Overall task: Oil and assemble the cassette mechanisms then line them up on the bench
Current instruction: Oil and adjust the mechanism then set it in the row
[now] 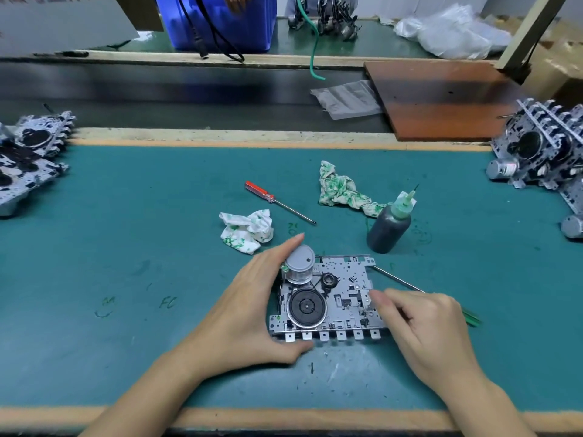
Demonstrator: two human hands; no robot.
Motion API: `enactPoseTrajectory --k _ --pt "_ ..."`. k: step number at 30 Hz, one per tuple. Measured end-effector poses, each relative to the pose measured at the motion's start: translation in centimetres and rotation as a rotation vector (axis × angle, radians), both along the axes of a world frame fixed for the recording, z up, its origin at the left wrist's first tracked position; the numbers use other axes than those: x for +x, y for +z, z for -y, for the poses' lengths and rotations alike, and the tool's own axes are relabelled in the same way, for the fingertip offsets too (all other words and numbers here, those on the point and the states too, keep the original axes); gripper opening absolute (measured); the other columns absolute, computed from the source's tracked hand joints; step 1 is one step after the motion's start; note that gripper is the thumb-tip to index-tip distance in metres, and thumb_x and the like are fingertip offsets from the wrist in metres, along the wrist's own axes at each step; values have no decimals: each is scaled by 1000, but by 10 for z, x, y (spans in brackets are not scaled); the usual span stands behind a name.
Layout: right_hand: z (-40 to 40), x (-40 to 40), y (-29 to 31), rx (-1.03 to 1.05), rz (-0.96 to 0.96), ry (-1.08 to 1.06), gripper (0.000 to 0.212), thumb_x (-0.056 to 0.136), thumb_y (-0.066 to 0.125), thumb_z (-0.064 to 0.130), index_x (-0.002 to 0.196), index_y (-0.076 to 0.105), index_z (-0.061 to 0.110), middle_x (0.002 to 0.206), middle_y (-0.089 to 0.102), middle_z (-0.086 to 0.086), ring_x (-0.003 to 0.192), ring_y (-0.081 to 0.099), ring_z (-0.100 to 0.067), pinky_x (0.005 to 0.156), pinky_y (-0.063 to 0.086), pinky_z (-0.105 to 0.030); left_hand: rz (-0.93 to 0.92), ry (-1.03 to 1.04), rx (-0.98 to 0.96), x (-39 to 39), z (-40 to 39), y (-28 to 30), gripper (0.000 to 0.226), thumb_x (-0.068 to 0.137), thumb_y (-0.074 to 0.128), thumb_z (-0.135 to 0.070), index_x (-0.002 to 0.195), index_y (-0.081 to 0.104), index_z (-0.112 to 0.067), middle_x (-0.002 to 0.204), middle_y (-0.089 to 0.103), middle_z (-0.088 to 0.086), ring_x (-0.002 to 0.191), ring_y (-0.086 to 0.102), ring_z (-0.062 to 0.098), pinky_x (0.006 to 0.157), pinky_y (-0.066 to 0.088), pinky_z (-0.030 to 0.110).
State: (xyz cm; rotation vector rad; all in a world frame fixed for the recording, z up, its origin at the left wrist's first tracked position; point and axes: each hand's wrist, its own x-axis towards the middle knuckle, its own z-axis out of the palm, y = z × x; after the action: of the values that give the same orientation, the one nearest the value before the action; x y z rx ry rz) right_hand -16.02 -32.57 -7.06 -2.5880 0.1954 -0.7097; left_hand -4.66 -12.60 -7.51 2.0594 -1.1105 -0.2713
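The cassette mechanism [328,298] lay flat on the desk [126,247], the left hand [252,310] gripping its left edge, the right hand [422,323] pinching its right side; stiff, light, sharp-tabbed metal, probably best held by the frame edges

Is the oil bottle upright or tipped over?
Upright: the oil bottle stands on its base on the green mat, nozzle pointing up.

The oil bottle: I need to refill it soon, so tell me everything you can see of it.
The oil bottle is a small, dark, soft-looking plastic squeeze bottle with a green-stained pale cone cap ending in a thin needle tip. It stands leaning slightly on the green mat, beyond the mechanism's right corner. A green-stained rag reaches its shoulder. No hand touches it.
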Motion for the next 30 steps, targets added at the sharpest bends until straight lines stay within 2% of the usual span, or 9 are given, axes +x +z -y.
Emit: enactPoseTrajectory --k 14,17,19,21,23,25,26,27,30 --pt "2 -3 -4 135 -77 27 47 91 35 57 57 15 31 49 16 5 50 18 -14 47 21 -30 -78 -9 -37 1 -3 1 117 49 82 -61 141 9 -58 140 20 -45 133 25 -14 103 20 3" --pt "2 -3 1 206 -70 1 38 86 41 60 57 34 36 47 29 10 48 30 -8 49 27 -25 -73 -27 -26 2 -3 0 121 47 83 -61 141 7 -58 141 19 -44 134 24 -12 105 20 5" --pt "7 -4 8 217 -48 13 31 78 51 60 79 55 29 68 51 14 63 43 4 58 35 -17 -57 -44 -6 2 -3 -1 124 48 84 -61 143 5 -56 141 18 -42 135 24 -10 106 19 5" --pt "12 -2 21 134 -161 134 59 70 57 68 117 51 32 110 53 19 102 44 12 85 36 -9 -34 -52 5 2 -2 -2 123 50 84 -59 144 4 -54 142 18 -41 135 24 -9 106 19 6" --pt "14 4 33 -48 -407 307 98 62 56 81 144 20 41 145 28 23 136 17 9 111 16 -14 -12 -47 -1 2 -3 -2 120 54 84 -54 144 5 -53 141 18 -42 134 24 -10 106 19 6" --pt "11 15 41 -230 -565 403 117 58 56 84 146 -7 40 152 7 24 138 -10 10 111 -11 -12 2 -51 -5 3 -3 -2 118 55 84 -50 143 6 -54 140 19 -42 133 27 -10 106 21 8" --pt "9 20 42 -286 -603 419 121 58 57 83 147 -10 37 153 8 21 137 -9 9 108 -17 -10 2 -61 -3 2 -3 -2 117 55 84 -49 143 7 -55 141 22 -40 133 29 -8 106 23 10" --pt "8 25 44 -325 -644 423 124 58 60 82 150 -6 32 153 14 17 138 0 5 108 -15 -10 0 -74 0 2 -3 -3 117 55 84 -49 143 8 -54 141 24 -38 132 30 -6 107 25 12" --pt "1 31 49 -365 -753 411 130 53 68 78 152 2 24 142 32 12 132 26 -8 108 18 -20 -8 -101 1 0 -3 -3 116 56 85 -48 144 10 -54 140 27 -36 132 33 -4 106 27 15"
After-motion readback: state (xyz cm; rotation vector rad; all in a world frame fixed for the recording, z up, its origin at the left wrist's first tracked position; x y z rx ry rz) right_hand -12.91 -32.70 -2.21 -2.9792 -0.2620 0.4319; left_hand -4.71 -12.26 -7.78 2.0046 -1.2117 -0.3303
